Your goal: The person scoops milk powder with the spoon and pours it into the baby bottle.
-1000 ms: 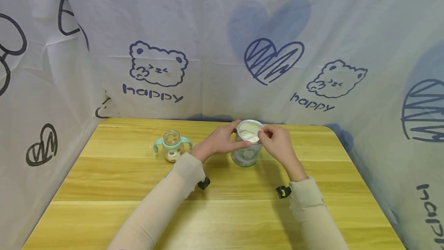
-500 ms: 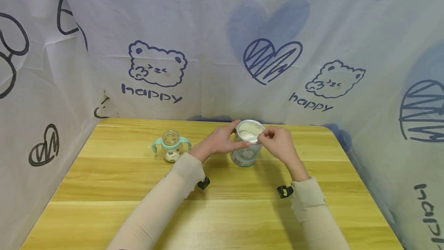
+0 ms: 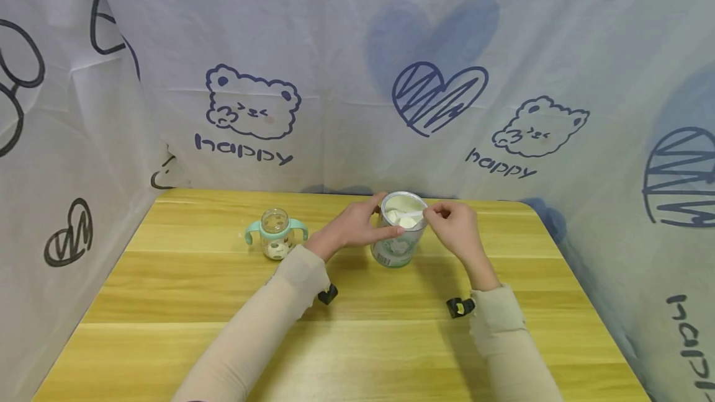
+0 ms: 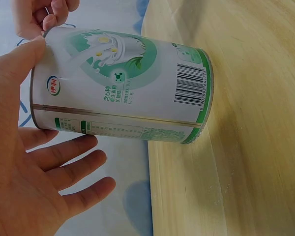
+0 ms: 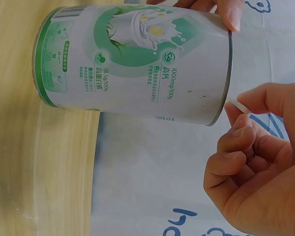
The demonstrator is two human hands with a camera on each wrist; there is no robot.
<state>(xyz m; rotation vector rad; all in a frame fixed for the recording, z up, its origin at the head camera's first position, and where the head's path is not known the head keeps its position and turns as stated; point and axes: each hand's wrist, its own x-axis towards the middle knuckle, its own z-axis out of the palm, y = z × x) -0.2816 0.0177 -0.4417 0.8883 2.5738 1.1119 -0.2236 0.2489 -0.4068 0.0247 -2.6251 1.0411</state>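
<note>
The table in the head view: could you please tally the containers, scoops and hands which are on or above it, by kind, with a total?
Containers: 2 (can, two-handled bottle)
Scoops: 1 (white scoop)
Hands: 2 (left hand, right hand)
Total: 5

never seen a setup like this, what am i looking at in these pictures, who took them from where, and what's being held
There is no machine here: a person works with two bare hands. The wide picture comes from a camera worn on the head, looking forward and down. The other two come from cameras worn on the wrists, so the can looks sideways there.

On the yellow wood-grain table stand a white and green cylindrical can and a clear bottle with two mint-green handles. The left hand grips the can near its rim. The right hand pinches a slim white scoop that reaches into the can's open top, over pale powder. A white cloth with blue drawings hangs behind.
</note>
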